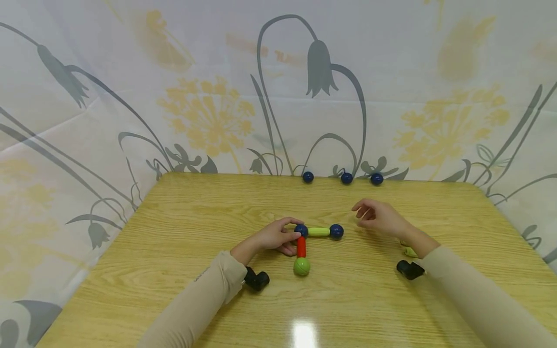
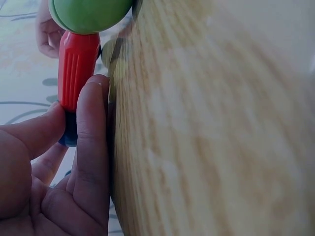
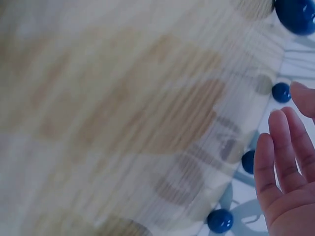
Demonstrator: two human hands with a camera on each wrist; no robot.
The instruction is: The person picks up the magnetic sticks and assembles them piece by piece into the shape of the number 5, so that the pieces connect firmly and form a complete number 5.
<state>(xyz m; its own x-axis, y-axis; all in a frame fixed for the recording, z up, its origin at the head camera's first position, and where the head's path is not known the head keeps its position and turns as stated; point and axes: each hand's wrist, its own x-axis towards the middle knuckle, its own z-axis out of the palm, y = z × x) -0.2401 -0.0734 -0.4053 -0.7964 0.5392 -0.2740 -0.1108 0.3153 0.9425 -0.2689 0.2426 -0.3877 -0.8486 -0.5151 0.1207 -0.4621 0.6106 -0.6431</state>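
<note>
A joined corner of toy rods and balls lies on the wooden table. My left hand grips its blue corner ball between thumb and fingers. From that ball a red rod runs toward me to a green ball. A yellow-green rod runs right to a second blue ball. In the left wrist view, the red rod rises from my fingertips, and the green ball is cut off above. My right hand holds nothing, its fingers loosely bent, just right of the second blue ball.
Three loose blue balls sit along the table's far edge, before a flower-patterned cloth. Another yellow-green piece is partly hidden by my right wrist. Black wrist devices hang beneath both forearms. The wooden table extends on both sides.
</note>
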